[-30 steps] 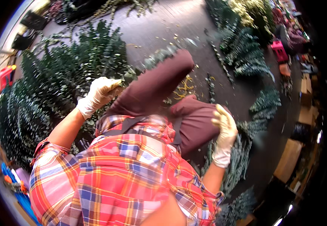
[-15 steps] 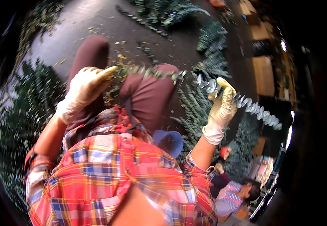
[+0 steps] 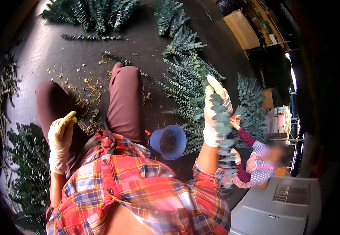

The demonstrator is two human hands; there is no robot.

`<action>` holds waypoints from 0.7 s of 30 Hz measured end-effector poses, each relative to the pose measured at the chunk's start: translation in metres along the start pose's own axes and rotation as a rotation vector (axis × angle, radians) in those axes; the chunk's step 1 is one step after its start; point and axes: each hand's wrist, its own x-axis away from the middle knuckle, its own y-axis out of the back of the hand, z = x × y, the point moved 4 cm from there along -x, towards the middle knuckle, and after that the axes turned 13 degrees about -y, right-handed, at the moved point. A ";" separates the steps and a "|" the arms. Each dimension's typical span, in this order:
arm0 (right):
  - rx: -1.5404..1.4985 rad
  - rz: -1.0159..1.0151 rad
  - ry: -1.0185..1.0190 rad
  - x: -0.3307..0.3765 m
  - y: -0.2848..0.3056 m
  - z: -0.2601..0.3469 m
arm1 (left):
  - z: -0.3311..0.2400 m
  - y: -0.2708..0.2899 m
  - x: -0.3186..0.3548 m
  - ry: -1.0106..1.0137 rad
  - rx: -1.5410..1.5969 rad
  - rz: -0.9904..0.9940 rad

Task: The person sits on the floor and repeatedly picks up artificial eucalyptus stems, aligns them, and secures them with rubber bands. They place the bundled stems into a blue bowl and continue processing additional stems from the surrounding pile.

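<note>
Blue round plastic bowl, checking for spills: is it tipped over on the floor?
No, the blue round plastic bowl sits upright, its opening facing up.

Shirt (image 3: 138,188): plaid, red and orange ground with blue, yellow and white checks; small dark buttons down the front; collar open.
Sleeves: same plaid, rolled above the elbows; forearms bare.
Trousers (image 3: 125,102): plain maroon-brown, loose cut.
Left hand (image 3: 60,143): pale yellowish-cream rubber glove, cuff past the wrist, wrinkled along the back.
Right hand (image 3: 216,113): matching cream glove, long cuff, fingertips slightly yellowed.
Markings: none legible on gloves or cloth.
</note>
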 end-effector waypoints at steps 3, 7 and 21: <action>-0.040 -0.040 -0.019 0.003 -0.006 -0.017 | -0.005 -0.011 -0.008 0.020 0.043 0.036; -0.228 0.102 -0.181 0.002 -0.020 -0.008 | -0.014 -0.014 -0.030 -0.038 -0.022 0.102; -1.462 1.285 -0.306 0.042 -0.148 0.182 | -0.009 0.141 0.057 0.531 0.001 -0.366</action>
